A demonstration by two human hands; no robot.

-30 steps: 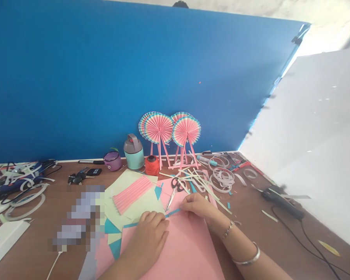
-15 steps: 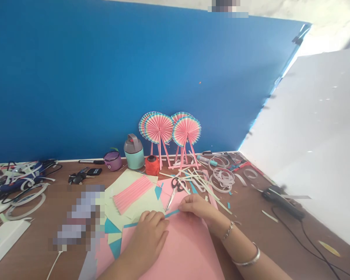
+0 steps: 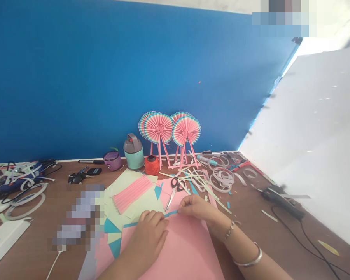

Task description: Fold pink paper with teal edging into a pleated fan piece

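A large sheet of pink paper (image 3: 186, 249) lies before me, with a narrow blue paper strip (image 3: 170, 213) along its far edge. My left hand (image 3: 151, 231) rests flat on the sheet, fingers lying over the edge and the strip and holding nothing. With thumb and forefinger, my right hand (image 3: 196, 208) pinches the strip near its right end. Just beyond the strip are black-handled scissors (image 3: 177, 186). Farther left, a pleated pink paper (image 3: 132, 193) sits on pale green sheets (image 3: 146, 204).
Pink paper fan wheels (image 3: 159, 127) stand on stick legs at the back, beside a red thread spool (image 3: 152, 165) and a turquoise flask (image 3: 134, 155). Paper strips and tape coils (image 3: 221, 179) litter the right. A glue gun (image 3: 282, 200) with a cord lies farther right.
My right hand has shifted very slightly left along the strip. My left hand stays in place.
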